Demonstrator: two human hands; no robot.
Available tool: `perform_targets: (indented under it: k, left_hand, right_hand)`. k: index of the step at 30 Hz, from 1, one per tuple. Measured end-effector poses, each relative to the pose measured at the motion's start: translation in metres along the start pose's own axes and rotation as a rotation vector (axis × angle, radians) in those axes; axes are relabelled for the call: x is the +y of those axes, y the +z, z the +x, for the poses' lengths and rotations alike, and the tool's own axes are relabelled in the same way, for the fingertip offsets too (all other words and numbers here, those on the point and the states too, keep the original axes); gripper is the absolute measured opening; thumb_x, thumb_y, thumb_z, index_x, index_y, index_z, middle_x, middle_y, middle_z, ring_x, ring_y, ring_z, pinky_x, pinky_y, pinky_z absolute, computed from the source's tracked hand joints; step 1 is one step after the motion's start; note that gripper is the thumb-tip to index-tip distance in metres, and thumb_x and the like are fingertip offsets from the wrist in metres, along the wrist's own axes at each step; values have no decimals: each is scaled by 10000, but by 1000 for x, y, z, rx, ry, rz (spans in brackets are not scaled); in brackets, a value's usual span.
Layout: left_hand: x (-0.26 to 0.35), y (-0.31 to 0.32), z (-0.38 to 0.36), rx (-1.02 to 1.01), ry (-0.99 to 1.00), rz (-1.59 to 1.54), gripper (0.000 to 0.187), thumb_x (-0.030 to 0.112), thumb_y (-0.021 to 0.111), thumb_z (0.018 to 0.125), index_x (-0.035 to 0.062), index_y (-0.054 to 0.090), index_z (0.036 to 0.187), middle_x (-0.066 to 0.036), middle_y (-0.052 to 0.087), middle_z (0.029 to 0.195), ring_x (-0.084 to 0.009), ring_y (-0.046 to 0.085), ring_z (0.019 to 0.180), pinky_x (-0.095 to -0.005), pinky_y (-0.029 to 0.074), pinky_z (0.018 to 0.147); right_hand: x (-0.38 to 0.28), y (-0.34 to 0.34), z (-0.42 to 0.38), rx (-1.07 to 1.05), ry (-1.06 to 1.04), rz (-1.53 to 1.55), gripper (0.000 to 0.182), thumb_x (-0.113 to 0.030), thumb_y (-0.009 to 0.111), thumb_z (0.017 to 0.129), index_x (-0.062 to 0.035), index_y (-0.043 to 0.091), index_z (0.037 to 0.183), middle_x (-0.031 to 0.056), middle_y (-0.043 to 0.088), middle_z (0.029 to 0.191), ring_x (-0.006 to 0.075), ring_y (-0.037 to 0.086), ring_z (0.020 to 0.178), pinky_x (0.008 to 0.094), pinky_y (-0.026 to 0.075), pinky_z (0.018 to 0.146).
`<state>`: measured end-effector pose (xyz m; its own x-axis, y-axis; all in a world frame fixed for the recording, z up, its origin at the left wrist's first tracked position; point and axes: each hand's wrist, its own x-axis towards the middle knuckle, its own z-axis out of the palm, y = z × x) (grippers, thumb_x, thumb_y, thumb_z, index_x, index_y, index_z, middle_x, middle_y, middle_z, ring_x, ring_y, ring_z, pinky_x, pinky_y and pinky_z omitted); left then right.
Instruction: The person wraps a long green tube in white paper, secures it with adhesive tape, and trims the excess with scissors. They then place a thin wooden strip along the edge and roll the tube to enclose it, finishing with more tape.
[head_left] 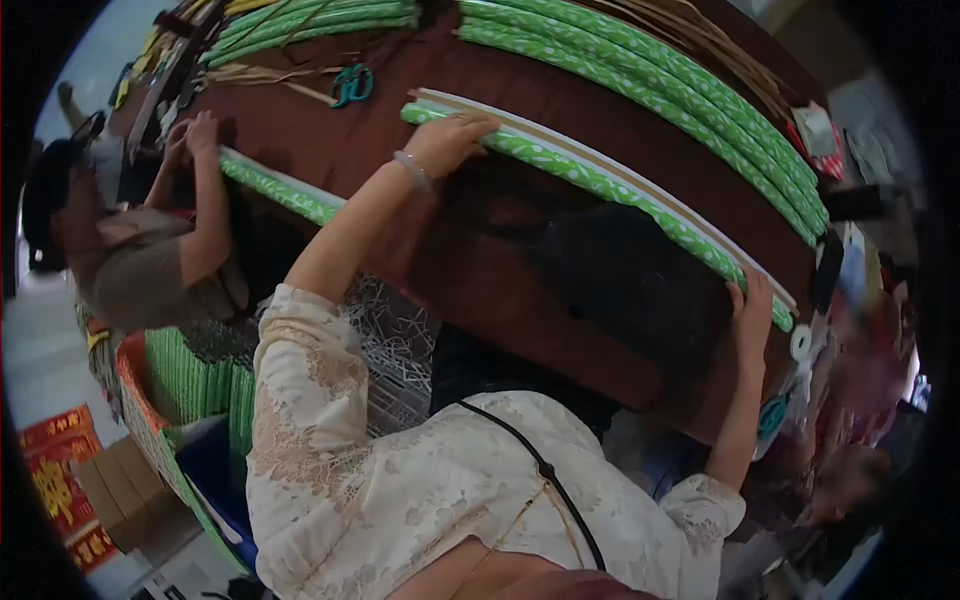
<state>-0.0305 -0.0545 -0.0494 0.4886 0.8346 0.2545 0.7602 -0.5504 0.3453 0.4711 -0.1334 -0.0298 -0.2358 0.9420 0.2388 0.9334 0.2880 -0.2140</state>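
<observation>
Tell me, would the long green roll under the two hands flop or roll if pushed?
The green roll might roll, since its visible side looks rounded, though the pale strip along its far edge could get in the way. It is probably fairly stiff, because no kink shows between the left hand and the right hand.

Reaches ahead with the left arm (345, 240) and right arm (738, 415) set wide apart. Angles the left arm inward, farther forward, with the left hand (450, 142) turned back-up and its fingers toward the right. Holds the right hand (752, 318) out to the side, fingers forward, thumb (737, 300) apart. Grips with both.
</observation>
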Motion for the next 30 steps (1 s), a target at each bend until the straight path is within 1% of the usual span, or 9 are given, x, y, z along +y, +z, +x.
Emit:
perform_targets:
  k: [2,4,7,9,12,16,18,24,30]
  left_hand:
    - [-1,1,2,-40,-51,95,354,115,614,741,101,554,1089,-111,587,1059,-298,551,977,-368,456,812]
    - [-3,1,3,-15,-19,33,352,85,603,744,100,558,1093,-116,587,1062,-303,552,975,-385,456,801]
    - [4,-6,4,-17,36,39,396,42,578,756,119,536,1142,-127,567,1095,-316,543,993,-384,453,794]
    - [3,-7,3,-36,55,56,411,25,556,772,129,519,1168,-127,561,1105,-315,541,996,-387,455,780]
    - [-4,-4,2,-93,35,77,426,15,548,781,126,498,1190,-131,551,1122,-319,539,995,-387,457,770]
    - [7,-12,7,-159,9,87,442,10,551,783,111,479,1208,-129,531,1152,-318,536,1001,-393,456,769]
    - [9,-13,10,-93,132,97,443,10,553,781,104,477,1207,-124,496,1190,-316,518,1026,-397,451,779]
    - [1,-12,13,-157,110,182,518,-24,594,739,107,478,1226,-98,472,1122,-294,489,1000,-382,413,812]
    - [9,-15,19,-137,78,133,530,-26,622,714,118,493,1208,-104,511,1074,-287,510,959,-384,426,768]
  right_hand:
    - [3,5,-4,62,12,-56,299,-88,616,773,-7,534,1049,168,514,1052,347,491,978,399,409,821]
    - [-6,-2,-5,40,75,-95,348,-134,634,759,-41,547,1083,157,505,1057,335,487,995,397,409,828]
    - [-1,2,-13,102,14,-89,468,-166,649,742,-101,492,1178,117,499,1060,298,484,1003,434,348,909]
    - [4,6,-16,61,40,-75,482,-172,648,743,-118,473,1188,89,498,1064,284,484,1006,458,315,935]
    - [9,11,-18,95,58,-50,387,-166,641,751,-133,499,1110,70,497,1059,268,483,1017,461,297,962]
    - [10,13,-19,118,52,-52,376,-161,641,753,-132,498,1099,70,499,1042,269,483,1019,461,293,963]
    - [9,12,-18,116,33,-44,360,-152,635,758,-123,500,1090,73,486,1043,270,487,1008,456,299,956]
    - [4,0,-12,13,117,47,313,-126,608,776,-99,513,1073,106,422,1126,280,427,1067,424,304,949]
    - [10,3,-12,21,76,182,364,-145,608,785,-109,471,1121,100,422,1091,268,393,1085,405,265,956]
